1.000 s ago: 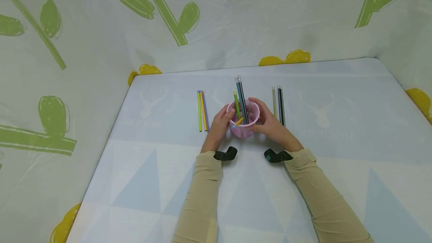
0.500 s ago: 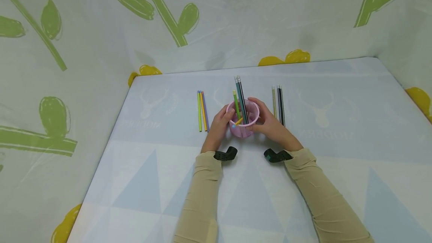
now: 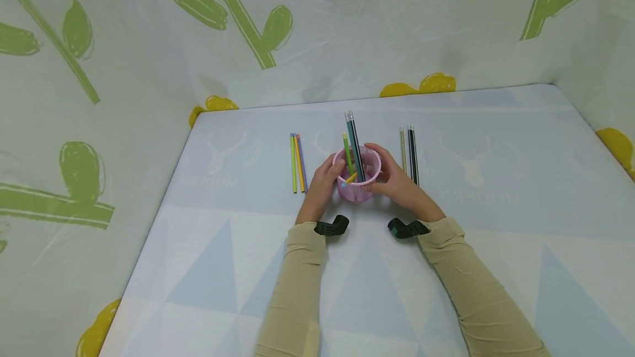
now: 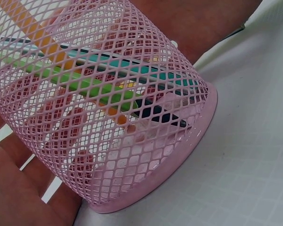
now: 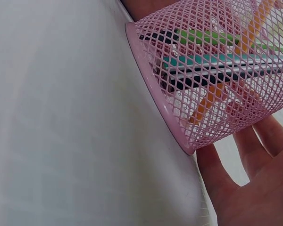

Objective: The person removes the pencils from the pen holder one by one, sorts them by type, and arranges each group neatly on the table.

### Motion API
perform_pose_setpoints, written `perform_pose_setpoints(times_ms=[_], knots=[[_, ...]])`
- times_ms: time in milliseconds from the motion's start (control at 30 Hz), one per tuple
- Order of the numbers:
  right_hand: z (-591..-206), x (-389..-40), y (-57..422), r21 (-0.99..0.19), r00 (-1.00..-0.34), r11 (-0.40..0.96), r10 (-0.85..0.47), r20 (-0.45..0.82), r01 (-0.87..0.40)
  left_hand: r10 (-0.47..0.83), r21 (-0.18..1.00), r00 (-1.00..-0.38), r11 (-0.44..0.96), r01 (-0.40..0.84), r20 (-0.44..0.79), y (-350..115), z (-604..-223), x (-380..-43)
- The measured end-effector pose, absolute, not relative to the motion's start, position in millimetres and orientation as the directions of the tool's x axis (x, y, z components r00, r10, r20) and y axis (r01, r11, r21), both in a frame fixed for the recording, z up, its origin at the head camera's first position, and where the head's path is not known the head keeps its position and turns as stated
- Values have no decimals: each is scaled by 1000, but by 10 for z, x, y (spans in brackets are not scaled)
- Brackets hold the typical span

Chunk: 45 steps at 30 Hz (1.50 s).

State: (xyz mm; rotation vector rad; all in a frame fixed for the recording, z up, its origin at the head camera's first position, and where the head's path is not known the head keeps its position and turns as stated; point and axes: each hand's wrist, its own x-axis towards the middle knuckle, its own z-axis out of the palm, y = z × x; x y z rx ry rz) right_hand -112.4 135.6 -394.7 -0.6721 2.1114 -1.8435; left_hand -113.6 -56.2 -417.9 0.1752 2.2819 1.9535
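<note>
Both hands hold a pink mesh pencil cup (image 3: 355, 195), which stands on the table in the head view. My left hand (image 3: 320, 187) grips its left side, thumb at the rim. From the right, my right hand (image 3: 401, 184) wraps its fingers round the mesh. Inside lean a green pencil (image 3: 348, 154), a teal pencil (image 3: 353, 139) and a black striped pencil (image 3: 358, 147). A shorter-looking orange-yellow stick (image 3: 352, 177) with a blue end tilts towards the near rim. Both wrist views show the cup's base ring (image 4: 160, 180) and the pencils through the mesh.
Left of the cup lie a green stick (image 3: 293, 164), a yellow one (image 3: 299, 164) and a purple one (image 3: 302, 160), side by side. To the right are a gold pencil (image 3: 403, 150) and black striped pencils (image 3: 413, 153). A leaf-printed wall covering (image 3: 347, 43) borders the table.
</note>
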Motion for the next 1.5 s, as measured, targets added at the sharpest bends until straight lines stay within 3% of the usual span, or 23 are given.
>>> perform_pose_setpoints(times_ms=[1167,1500], knots=[[-3930,-1122,1336,-980,-860,108,-502,92,-168,120,987,-991,145,73,56,-563,-4220,-1159],[-3951,-1131,1374,-982,-855,76,-507,112,-174,214,990,-971,65,125,109,-569,-4157,-1154]])
